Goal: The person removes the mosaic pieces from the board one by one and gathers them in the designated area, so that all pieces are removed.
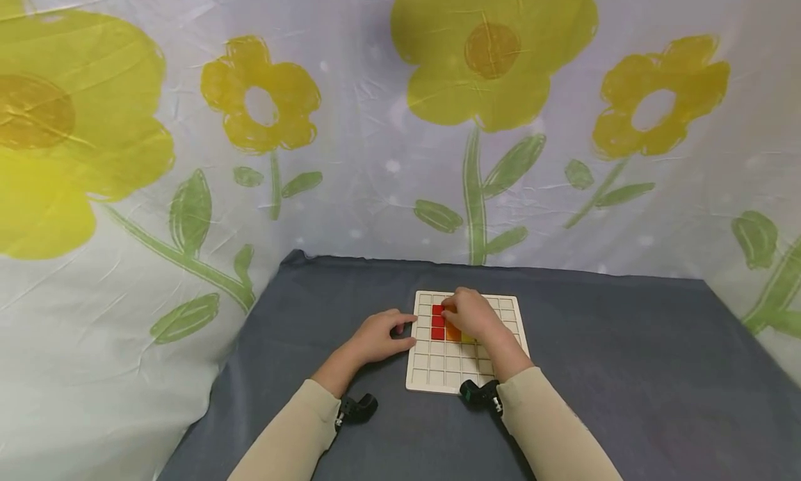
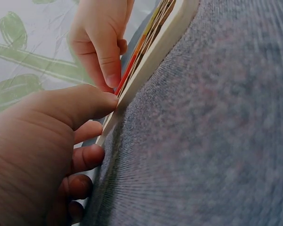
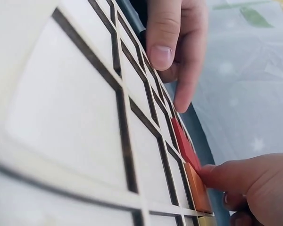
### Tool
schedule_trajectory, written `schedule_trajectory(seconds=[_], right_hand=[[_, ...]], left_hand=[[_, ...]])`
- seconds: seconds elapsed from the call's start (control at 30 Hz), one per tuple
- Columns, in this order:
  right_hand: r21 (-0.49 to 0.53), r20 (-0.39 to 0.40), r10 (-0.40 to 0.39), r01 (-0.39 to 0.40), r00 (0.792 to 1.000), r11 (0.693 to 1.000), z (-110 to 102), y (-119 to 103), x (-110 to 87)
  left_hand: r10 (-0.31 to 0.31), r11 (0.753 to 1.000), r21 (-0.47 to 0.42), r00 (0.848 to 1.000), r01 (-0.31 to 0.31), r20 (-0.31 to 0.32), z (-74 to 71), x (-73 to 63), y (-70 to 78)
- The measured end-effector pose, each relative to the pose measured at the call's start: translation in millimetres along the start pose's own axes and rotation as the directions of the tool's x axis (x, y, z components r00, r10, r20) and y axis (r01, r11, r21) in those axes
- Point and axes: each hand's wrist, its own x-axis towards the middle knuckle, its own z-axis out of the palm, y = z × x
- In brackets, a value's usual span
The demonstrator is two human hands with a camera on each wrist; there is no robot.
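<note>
Big backdrop first: a pale sheet [image 1: 388,175] printed with yellow flowers and green stems fills the far side and drapes down on the left. In front of it lies a grey cloth [image 1: 626,384] spread over the table. Near the middle of that cloth sits a pale wooden grid board [image 1: 450,373], flat, its squares cut in rows.

Both arms come in from the near edge in beige sleeves [image 1: 551,432], each with a small black camera mount at the wrist.

The left hand [image 1: 378,336] rests on the cloth at the board's left edge, thumb and fingertips touching the rim, fingers loosely curled beside it.

The right hand [image 1: 472,314] lies over the far middle of the board and covers several squares, so part of the coloured row is hidden. Its fingers are bent down, tips pressed against the tiles; whether they pinch one I cannot tell.

Smallest now: red tiles [image 1: 437,321] sit in the left of the filled squares, an orange tile [image 3: 197,188] just right of them, a yellow tile [image 1: 467,339] beside that.
</note>
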Motion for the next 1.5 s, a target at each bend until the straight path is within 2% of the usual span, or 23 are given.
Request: schedule_trajectory(seconds=[0.13, 0.37, 0.53, 0.7, 0.97, 1.17, 1.5], right_hand=[[0.004, -0.02, -0.01, 0.01, 1.0, 1.0, -0.9, -1.6, 0.7], [0.019, -0.06, 0.029, -0.028, 0.998, 0.999, 1.5, -1.5, 2.7], [0.019, -0.071, 0.025, -0.024, 0.997, 1.0, -0.2, -0.6, 1.3], [0.098, -0.052, 0.041, -0.036, 0.998, 0.995, -11.2, 3.5, -0.7], [0.252, 0.002, 0.095, -0.092, 0.996, 0.963, -32.1, 16.0, -12.0], [0.347, -0.019, 0.111, -0.098, 0.994, 0.933, -50.1, 33.9, -24.7], [0.404, -0.022, 0.161, -0.139, 0.987, 0.904, -73.2, 61.3, -39.5]], left_hand=[[-0.016, 1.0, -0.007, 1.0, 0.016, 0.003, -1.3, 0.1, 1.0], [-0.028, 1.0, -0.002, 1.0, 0.028, 0.007, -0.6, 0.3, 1.1], [-0.03, 1.0, -0.003, 0.999, 0.03, 0.015, -0.4, 0.2, 1.3], [-0.023, 0.999, 0.029, 0.999, 0.022, 0.032, -2.0, 2.2, 2.6], [-0.025, 0.997, 0.077, 0.997, 0.019, 0.07, -6.7, -0.1, 8.2], [-0.009, 0.998, 0.069, 0.999, 0.005, 0.053, -3.6, -2.3, 6.2], [-0.024, 0.999, 0.033, 0.999, 0.023, 0.036, -2.8, -2.7, 3.9]])
